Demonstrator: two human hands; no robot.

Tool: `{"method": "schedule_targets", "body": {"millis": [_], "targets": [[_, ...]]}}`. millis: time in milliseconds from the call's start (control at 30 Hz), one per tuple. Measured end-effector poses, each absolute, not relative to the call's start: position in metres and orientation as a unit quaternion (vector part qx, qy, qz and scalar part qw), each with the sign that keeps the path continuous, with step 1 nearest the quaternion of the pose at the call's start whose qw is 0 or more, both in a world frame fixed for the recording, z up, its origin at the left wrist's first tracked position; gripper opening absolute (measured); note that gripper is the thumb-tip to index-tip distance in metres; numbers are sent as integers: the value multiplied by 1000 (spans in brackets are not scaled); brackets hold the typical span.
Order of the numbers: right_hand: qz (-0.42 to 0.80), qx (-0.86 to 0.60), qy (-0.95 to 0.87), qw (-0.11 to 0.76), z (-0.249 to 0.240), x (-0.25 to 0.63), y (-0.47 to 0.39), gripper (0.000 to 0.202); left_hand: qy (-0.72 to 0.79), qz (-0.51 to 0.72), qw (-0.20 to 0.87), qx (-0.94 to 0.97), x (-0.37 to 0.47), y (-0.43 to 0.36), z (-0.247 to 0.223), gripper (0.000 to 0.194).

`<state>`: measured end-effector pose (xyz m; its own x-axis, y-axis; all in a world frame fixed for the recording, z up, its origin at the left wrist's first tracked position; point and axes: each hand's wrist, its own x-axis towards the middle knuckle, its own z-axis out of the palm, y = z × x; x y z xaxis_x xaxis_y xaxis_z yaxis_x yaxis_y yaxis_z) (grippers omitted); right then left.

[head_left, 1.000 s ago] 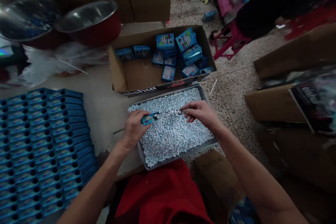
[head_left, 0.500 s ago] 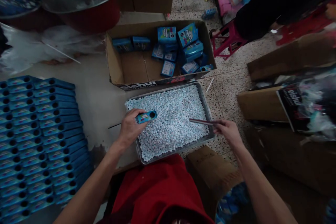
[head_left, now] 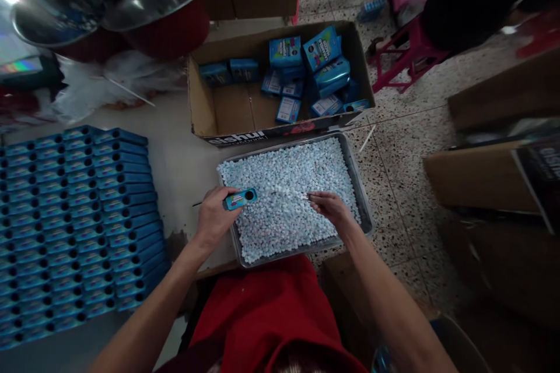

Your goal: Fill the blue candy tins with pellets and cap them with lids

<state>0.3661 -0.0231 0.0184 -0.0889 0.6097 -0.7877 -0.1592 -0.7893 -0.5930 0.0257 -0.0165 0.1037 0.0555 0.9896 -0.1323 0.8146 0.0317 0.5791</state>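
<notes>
In my left hand (head_left: 217,215) is a small blue box (head_left: 240,199), its end with a dark round hole facing up, held over the left side of a metal tray (head_left: 366,210). Small white and pale-blue pellets (head_left: 280,227) fill that tray. Above the pellets, my right hand (head_left: 327,205) pinches the end of a thin, narrow scoop (head_left: 305,196). Its length points left toward the box and blends with the pellets, some of which seem to lie along it. The scoop's far tip is hard to make out.
Behind the tray stands a cardboard carton (head_left: 203,93) with loose blue boxes inside. Rows of blue boxes (head_left: 131,215) with holes up stand at left. Two metal bowls (head_left: 161,23) are at far left. Another person sits on a pink stool (head_left: 406,58); cartons (head_left: 481,175) stand at right.
My right hand has moved left with the scoop, from the tray's right edge to over the pellets. My left hand still holds the box in nearly the same place. The view has shifted slightly.
</notes>
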Motion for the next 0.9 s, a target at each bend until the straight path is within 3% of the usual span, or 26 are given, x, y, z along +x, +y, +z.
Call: {"method": "schedule_targets", "body": {"millis": [200,567,733,900], "targets": [[739,-580,-176,294,98,366,6,35,624,207,293,695,49,4,117,27],[583,-663,-394,258,200,321,31,17,586,236,309,711,71,22,98,26],[552,-690,-393,253,192,364,8,27,595,254,347,679,65,19,92,29],[427,-819,-257,284,110,455,-49,33,665,256,401,576,37,5,96,35]]}}
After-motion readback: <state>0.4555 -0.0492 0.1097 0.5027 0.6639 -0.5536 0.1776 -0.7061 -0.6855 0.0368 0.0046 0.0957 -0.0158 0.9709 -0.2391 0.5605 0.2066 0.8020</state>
